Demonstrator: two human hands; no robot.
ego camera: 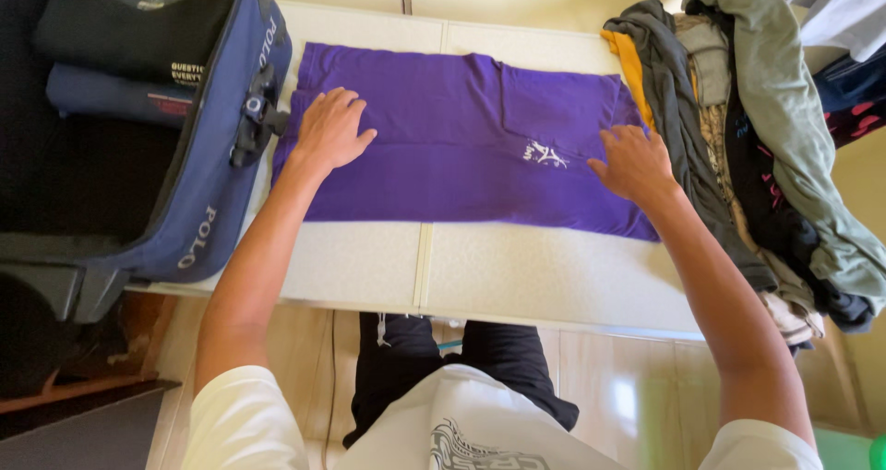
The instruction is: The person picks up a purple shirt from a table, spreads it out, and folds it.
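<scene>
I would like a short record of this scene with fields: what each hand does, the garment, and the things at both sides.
left hand: left hand lies flat, palm down, on the left end of the purple shirt
right hand: right hand lies flat on the right end, beside a small white print
garment: folded lengthwise, spread on the white table
left side: open navy suitcase with folded dark clothes inside
right side: pile of clothes, unfolded, hanging over the table edge

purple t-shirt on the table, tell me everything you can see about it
The purple t-shirt is soft knit cloth, folded into a long flat band lying across the white table. A small white emblem sits right of its middle. The left hand presses flat on its left end, the right hand on its right end. That end lies against the pile of clothes.
</scene>
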